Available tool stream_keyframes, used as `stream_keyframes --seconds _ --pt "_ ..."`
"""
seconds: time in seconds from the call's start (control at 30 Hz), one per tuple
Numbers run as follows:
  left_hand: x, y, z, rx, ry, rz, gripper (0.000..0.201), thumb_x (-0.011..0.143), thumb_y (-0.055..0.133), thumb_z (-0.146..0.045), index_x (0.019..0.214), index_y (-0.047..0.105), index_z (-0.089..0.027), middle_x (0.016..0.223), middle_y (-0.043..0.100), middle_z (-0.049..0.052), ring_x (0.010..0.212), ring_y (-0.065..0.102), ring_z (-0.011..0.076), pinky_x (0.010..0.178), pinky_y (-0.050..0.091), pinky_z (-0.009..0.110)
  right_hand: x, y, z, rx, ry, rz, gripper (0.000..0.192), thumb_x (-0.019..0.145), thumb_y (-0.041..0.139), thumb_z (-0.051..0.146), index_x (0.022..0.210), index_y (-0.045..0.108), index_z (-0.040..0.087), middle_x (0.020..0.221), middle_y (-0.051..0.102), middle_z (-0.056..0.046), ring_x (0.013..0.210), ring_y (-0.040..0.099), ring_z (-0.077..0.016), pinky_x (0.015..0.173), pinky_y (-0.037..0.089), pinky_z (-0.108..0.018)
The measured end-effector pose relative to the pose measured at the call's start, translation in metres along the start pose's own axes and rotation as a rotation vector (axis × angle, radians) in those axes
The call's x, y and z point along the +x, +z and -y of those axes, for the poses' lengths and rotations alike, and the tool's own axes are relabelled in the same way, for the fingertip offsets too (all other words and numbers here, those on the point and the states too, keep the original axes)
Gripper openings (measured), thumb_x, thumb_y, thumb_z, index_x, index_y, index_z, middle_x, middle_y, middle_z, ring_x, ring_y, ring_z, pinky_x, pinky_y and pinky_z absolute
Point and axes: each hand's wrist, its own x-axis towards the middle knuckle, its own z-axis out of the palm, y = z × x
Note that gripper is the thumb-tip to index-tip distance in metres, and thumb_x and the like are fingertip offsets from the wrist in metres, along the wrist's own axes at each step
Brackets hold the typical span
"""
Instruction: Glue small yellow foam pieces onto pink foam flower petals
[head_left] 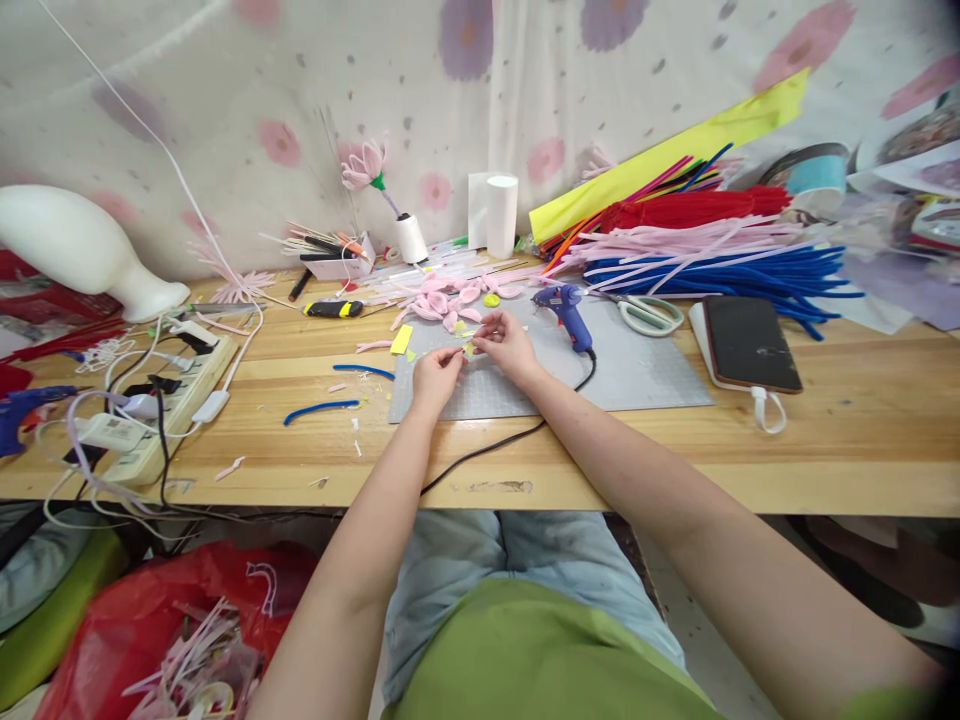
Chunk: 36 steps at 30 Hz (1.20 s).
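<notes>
My left hand point(437, 378) and my right hand point(508, 345) come together over a grey cutting mat point(652, 385). Between their fingertips is a small yellow piece point(469, 349), pinched from both sides; its exact shape is too small to tell. Just beyond lie pink pipe-cleaner petals point(442, 298) in a loose heap. A yellow slip of paper point(401, 339) lies by the mat's left edge, with yellow scraps near it. To the right of my right hand, a blue hot glue gun point(568, 315) rests on the mat, its black cord running under my right forearm.
Scissors point(651, 314) and a black phone point(752, 342) on a white stand lie rightward. Behind are blue pipe cleaners point(712, 275) and a white thread spool point(410, 239) holding a pink flower point(365, 166). Leftward are a utility knife point(333, 309) and a cabled power strip point(176, 400).
</notes>
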Motion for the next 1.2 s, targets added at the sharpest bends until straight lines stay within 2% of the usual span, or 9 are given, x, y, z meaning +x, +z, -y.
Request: stream_keyframes --seconds 0.2,0.3,0.5,0.7,0.9,1.2 --pt "-0.003 -0.003 -0.006 -0.118 -0.026 0.016 0.027 0.070 0.054 -0.018 0.091 0.069 -0.013 0.077 0.069 0.004 0.049 0.052 0.0055 0.043 0.037 0.017 0.000 -0.001 0.000 0.008 0.009 -0.004 0.039 0.058 0.068 0.024 0.085 0.041 0.022 0.070 0.053 0.006 0.062 0.057 -0.0106 0.062 0.054 -0.031" --pt "-0.002 -0.004 -0.006 -0.149 -0.032 0.030 0.024 0.069 0.056 -0.020 0.088 0.069 -0.012 0.074 0.068 0.004 0.048 0.050 0.0052 0.043 0.037 0.017 0.000 -0.001 0.000 0.016 0.016 -0.015 0.038 0.057 0.068 0.023 0.084 0.041 0.022 0.069 0.053 0.006 0.061 0.057 -0.0104 0.060 0.054 -0.030" --pt "0.001 -0.003 -0.001 -0.094 -0.028 0.016 0.019 0.072 0.060 -0.025 0.084 0.070 -0.014 0.070 0.067 0.003 0.047 0.049 0.0048 0.043 0.037 0.017 0.000 -0.001 0.003 0.007 0.029 -0.031 0.035 0.059 0.064 0.019 0.084 0.041 0.022 0.069 0.053 0.006 0.063 0.057 -0.0109 0.062 0.054 -0.030" --pt "-0.001 -0.002 0.000 -0.085 0.035 -0.026 0.022 0.076 0.057 -0.027 0.088 0.069 -0.014 0.076 0.069 0.004 0.049 0.050 0.0058 0.043 0.037 0.017 -0.002 -0.003 0.006 -0.128 0.065 -0.145 0.028 0.061 0.059 0.013 0.081 0.041 0.021 0.068 0.053 0.005 0.061 0.057 -0.0105 0.061 0.053 -0.029" --pt "-0.004 -0.002 -0.002 -0.031 0.077 -0.040 0.022 0.077 0.056 -0.028 0.088 0.069 -0.014 0.077 0.069 0.004 0.050 0.049 0.0062 0.043 0.037 0.018 -0.004 0.003 0.006 -0.160 0.041 -0.089 0.027 0.061 0.059 0.011 0.081 0.044 0.020 0.068 0.054 0.005 0.058 0.056 -0.0099 0.063 0.052 -0.029" --pt "-0.001 -0.001 0.003 0.107 0.119 -0.069 0.021 0.078 0.056 -0.029 0.087 0.070 -0.016 0.075 0.070 0.004 0.053 0.054 0.0089 0.056 0.045 0.022 -0.003 0.006 0.008 -0.011 0.103 -0.073 0.032 0.059 0.063 0.014 0.082 0.041 0.021 0.066 0.053 0.007 0.060 0.057 -0.0097 0.063 0.054 -0.029"
